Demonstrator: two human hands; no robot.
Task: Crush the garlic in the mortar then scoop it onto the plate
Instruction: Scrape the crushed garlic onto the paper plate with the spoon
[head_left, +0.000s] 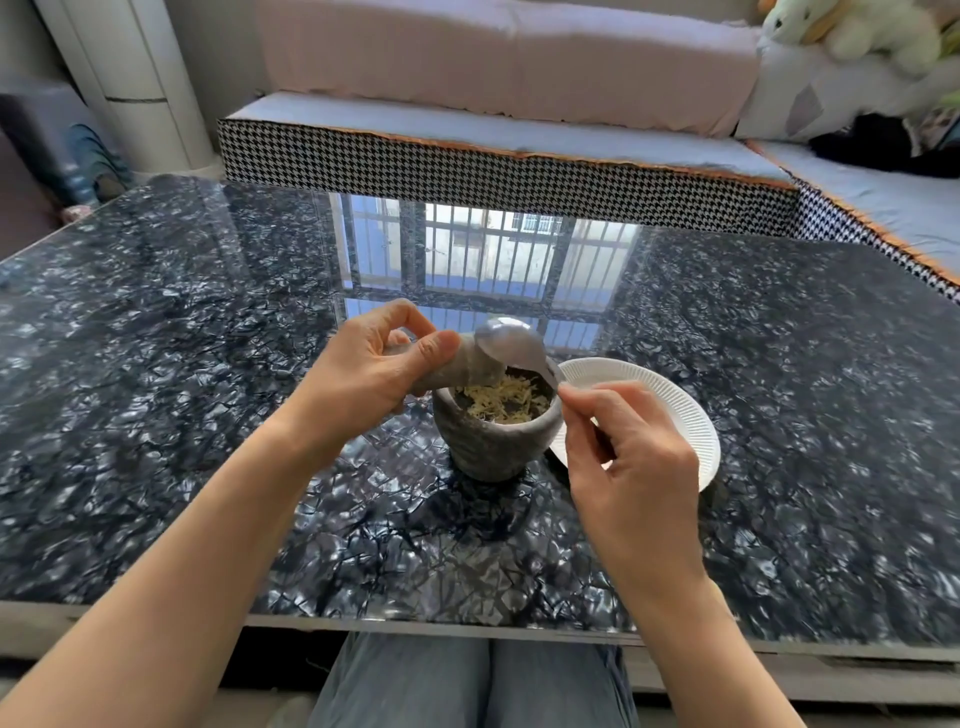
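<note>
From the head camera, a rough grey stone mortar (496, 434), round and thick-walled, stands on the glossy dark marbled worktop (182, 415) between the two hands. Inside it lies pale, shredded crushed garlic (501, 399). The left hand (363, 374) curls its fingers (439, 349) around a stubby stone pestle (470, 366), tilted over the rim. The right hand (631, 462) pinches the handle of a shiny metal spoon (511, 343), bowl raised above the mortar. A ribbed white paper plate (670, 410) sits under and just beyond the right fingers, touching the mortar.
</note>
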